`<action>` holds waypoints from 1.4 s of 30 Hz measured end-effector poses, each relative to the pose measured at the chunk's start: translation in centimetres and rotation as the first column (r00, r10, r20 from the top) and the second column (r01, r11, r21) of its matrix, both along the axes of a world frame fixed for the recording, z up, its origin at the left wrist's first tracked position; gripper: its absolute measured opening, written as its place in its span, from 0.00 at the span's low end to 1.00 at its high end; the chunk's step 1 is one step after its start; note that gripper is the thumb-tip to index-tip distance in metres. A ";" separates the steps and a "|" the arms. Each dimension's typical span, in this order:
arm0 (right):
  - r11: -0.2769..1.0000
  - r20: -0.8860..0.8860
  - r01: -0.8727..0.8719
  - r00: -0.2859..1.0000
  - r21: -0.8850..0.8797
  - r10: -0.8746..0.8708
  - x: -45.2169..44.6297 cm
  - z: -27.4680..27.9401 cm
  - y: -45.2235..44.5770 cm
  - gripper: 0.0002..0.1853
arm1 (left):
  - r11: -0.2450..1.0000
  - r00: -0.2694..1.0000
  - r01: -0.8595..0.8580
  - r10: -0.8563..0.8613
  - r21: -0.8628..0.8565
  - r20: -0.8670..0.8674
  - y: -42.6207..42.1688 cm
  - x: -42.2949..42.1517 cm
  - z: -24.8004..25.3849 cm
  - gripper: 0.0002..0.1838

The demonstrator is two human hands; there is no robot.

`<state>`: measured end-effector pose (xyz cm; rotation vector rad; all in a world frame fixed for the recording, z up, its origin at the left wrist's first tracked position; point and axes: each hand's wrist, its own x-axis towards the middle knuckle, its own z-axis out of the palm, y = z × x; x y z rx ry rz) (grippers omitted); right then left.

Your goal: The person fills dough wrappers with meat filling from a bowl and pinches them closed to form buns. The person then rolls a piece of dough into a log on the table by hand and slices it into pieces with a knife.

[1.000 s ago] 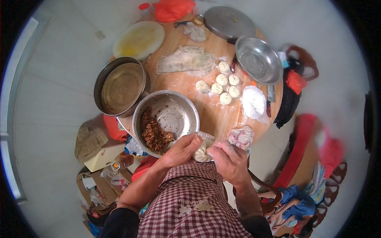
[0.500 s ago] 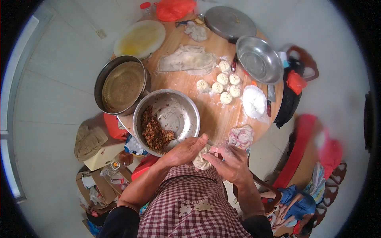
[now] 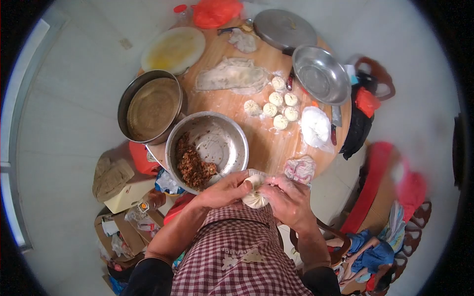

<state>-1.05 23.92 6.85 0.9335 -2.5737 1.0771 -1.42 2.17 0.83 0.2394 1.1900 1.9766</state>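
Note:
A partly pleated bun (image 3: 255, 199) is held between my two hands, just in front of the table's near edge. My left hand (image 3: 224, 190) cradles it from the left, its thumb resting on the dough. On the other side, the fingers of my right hand (image 3: 287, 197) pinch the dough's rim. Right beyond my left hand stands a steel bowl (image 3: 232, 143) with brown minced filling (image 3: 192, 165) in its left part. Several pleated buns (image 3: 275, 99) sit on the floured wooden table (image 3: 222, 103).
A deep round pan (image 3: 127, 98) is left of the bowl. A floury cloth (image 3: 232, 76), a shallow steel basin (image 3: 323, 74), a white plastic bag (image 3: 316, 127) and a crumpled cloth (image 3: 300, 169) lie around the buns. A knife (image 3: 335, 126) rests near the right edge. Someone in blue (image 3: 370, 256) is at lower right.
My left thumb has come down onto the dough, and the bun is turned so more of its open rim shows. My right fingers have shifted slightly along the rim.

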 end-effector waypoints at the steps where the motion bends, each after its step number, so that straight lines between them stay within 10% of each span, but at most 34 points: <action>1: 1.000 0.001 0.005 1.000 0.021 -0.005 -0.1 0.2 0.0 0.10 | 0.996 0.997 -0.076 0.075 -0.053 -0.020 0.7 0.1 0.5 0.29; 11: 0.992 -0.087 -0.091 0.991 0.089 0.099 -0.4 0.5 0.0 0.12 | 0.917 0.997 -0.064 0.078 -0.393 0.022 1.0 0.3 0.3 0.40; 17: 0.971 -0.035 -0.216 0.975 0.099 0.220 -0.6 1.0 0.5 0.14 | 0.927 0.960 -0.176 0.087 -0.331 -0.267 1.6 0.0 -0.5 0.41; 33: 0.940 -0.121 -0.285 0.943 0.189 0.311 -0.1 0.4 1.1 0.14 | 0.951 0.999 -0.031 0.020 -0.308 -0.041 2.6 0.7 -0.5 0.43; 35: 0.953 0.013 -0.244 0.969 0.180 0.246 -0.9 2.0 1.0 0.19 | 0.857 0.773 -0.467 0.276 -0.218 -0.571 3.4 1.0 -2.5 0.42; 36: 0.960 0.060 -0.249 0.968 0.130 0.243 -0.8 2.0 1.5 0.31 | 0.982 0.993 -0.084 0.097 -0.172 0.066 1.7 0.2 1.2 0.41; 39: 0.990 0.217 -0.057 0.972 -0.127 0.084 -0.1 1.2 2.1 0.47 | 0.970 0.979 -0.183 0.194 -0.163 0.055 2.1 -0.2 0.4 0.41; 42: 1.000 0.287 -0.028 0.958 0.014 0.023 0.1 0.1 1.2 0.58 | 0.962 0.947 -0.244 0.263 -0.119 0.183 3.4 -0.1 0.8 0.43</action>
